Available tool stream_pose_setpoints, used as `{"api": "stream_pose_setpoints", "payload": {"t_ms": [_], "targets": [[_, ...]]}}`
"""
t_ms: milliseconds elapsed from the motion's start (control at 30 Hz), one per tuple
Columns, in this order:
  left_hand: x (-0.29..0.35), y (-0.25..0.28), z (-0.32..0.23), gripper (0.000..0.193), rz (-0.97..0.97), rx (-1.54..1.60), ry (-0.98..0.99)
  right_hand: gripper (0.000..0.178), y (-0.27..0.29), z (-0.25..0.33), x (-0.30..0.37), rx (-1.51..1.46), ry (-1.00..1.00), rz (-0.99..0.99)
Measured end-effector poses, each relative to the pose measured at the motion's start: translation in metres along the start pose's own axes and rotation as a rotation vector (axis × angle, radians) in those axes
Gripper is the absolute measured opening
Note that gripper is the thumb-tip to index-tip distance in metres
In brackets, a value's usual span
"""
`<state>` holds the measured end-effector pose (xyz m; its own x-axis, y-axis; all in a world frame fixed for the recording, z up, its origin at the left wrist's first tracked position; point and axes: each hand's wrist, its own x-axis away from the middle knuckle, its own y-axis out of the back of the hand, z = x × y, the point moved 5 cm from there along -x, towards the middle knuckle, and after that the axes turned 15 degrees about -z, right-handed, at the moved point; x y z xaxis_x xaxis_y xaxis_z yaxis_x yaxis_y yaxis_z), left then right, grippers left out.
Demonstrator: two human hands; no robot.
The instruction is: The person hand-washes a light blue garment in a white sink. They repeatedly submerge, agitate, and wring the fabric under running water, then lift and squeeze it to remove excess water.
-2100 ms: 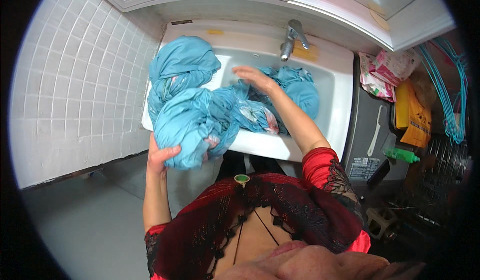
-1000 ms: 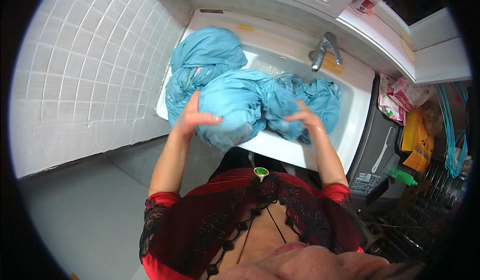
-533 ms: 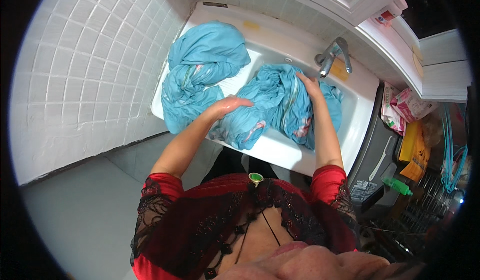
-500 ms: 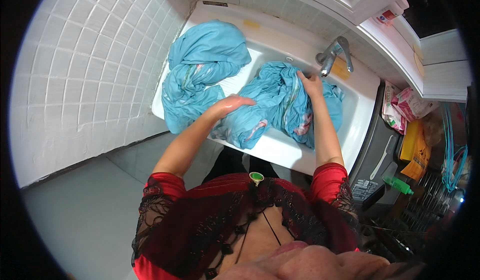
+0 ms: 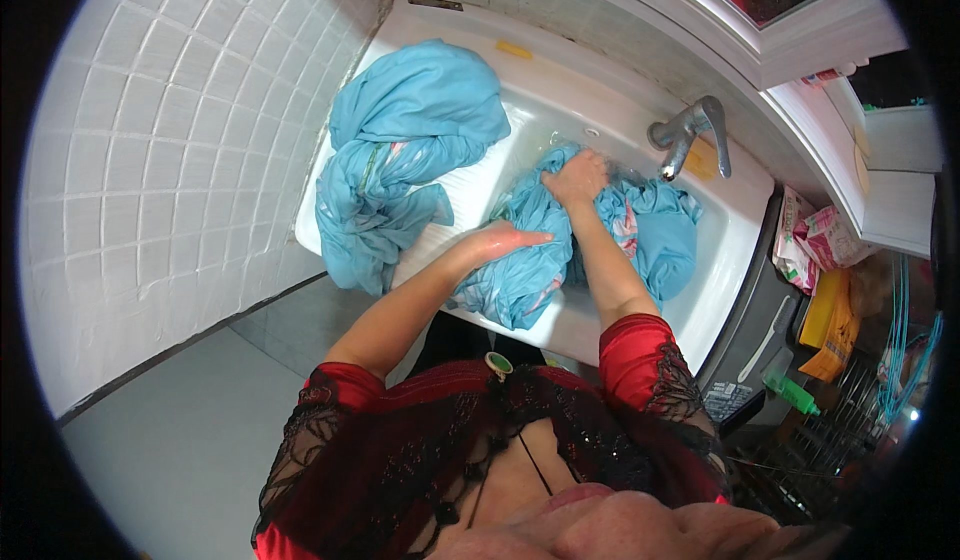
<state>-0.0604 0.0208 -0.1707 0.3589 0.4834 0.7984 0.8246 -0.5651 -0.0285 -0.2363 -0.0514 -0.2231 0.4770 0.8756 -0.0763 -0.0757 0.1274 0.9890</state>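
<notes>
A light-blue cloth (image 5: 535,285) with pink and white patterned parts lies bunched in the basin of a white sink (image 5: 590,72). My left hand (image 5: 505,243) holds its near-left part, the thumb lying over the fabric and the other fingers mostly hidden. Farther back, my right hand (image 5: 578,177) is closed over the bunched fabric, fingers curled down into it. Water shows around the cloth near this hand. More blue fabric (image 5: 415,100) is heaped on the sink's ribbed left side, with a part hanging over the front edge.
A chrome faucet (image 5: 690,138) stands at the back right. White tiles (image 5: 150,160) cover the left wall. Right of the sink, a dark surface holds a white brush (image 5: 768,335), a green bottle (image 5: 795,393) and several packages (image 5: 825,235). A window frame (image 5: 800,35) juts in above.
My right hand has moved left and pressed down on the cloth. My left hand has shifted right and slightly nearer. The cloth in the basin has separated from the left heap.
</notes>
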Motion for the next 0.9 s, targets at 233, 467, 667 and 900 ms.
{"api": "stream_pose_setpoints", "payload": {"t_ms": [233,467,667,900], "targets": [[-0.009,0.012,0.007,0.087,-0.645,-0.315,-0.389,0.075,-0.005,-0.050,-0.007,-0.423,0.011,0.006],[-0.061,0.010,0.023,0.071,-0.649,-0.303,-0.371,0.078,0.094,-0.099,0.027,-0.969,-0.028,-0.131],[-0.102,-0.003,0.046,0.056,-0.616,-0.222,-0.475,0.075,0.106,-0.048,0.098,-0.850,0.387,-0.020],[-0.137,-0.007,0.078,0.027,-0.596,-0.370,-0.608,0.058,0.065,-0.007,0.082,-0.548,0.464,-0.155]]}}
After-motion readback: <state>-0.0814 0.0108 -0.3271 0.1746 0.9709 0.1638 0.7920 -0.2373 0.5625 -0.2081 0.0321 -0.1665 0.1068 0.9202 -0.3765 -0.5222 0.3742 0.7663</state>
